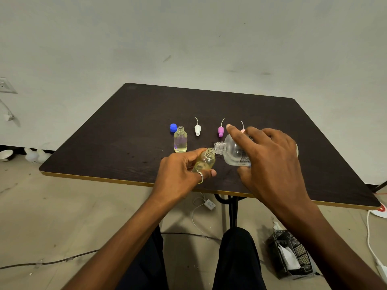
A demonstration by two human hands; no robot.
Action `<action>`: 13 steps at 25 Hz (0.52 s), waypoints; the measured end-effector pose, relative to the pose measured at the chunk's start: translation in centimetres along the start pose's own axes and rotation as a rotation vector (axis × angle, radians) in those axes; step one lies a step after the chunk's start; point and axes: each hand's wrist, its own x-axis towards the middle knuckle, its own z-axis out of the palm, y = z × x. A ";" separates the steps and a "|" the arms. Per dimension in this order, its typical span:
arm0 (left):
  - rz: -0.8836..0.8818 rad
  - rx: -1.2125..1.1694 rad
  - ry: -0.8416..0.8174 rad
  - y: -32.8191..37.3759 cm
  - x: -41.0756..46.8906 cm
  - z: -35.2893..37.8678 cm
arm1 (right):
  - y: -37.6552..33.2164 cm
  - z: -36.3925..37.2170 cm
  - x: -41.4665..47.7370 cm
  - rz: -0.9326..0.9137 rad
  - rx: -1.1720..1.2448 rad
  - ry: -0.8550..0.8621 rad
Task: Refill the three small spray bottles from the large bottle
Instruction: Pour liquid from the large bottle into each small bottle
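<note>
Mouth to mouth, the large bottle (234, 152) and a small spray bottle (206, 161) met above the near part of the dark table (125, 132). The large one lay tipped almost on its side, neck pointing left, with the right hand (270, 160) curled over its body from above. The small one leaned towards it, uncapped and yellowish inside, pinched between the thumb and fingers of the left hand (180, 172), which wore a ring (200, 177). Just behind the left hand a second small bottle (180, 141) stood upright on the table, open at the top and nearly full of pale liquid. A blue cap (173, 127) sat just beside its far left shoulder. Further right lay a row of spray tops with thin dip tubes: a white one (197, 129), a purple one (220, 130), and a pale pink one (242, 130) mostly hidden behind the right hand's fingers. On the floor to the right stood a black mesh basket (291, 254).
</note>
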 end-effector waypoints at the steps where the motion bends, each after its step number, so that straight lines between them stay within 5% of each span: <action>1: 0.001 0.000 0.000 0.0 0.0 0.0 | 0.0 0.0 0.0 0.000 0.001 -0.003; 13: -0.005 -0.011 0.000 -0.3 0.1 0.1 | 0.0 0.2 0.0 -0.005 0.002 -0.001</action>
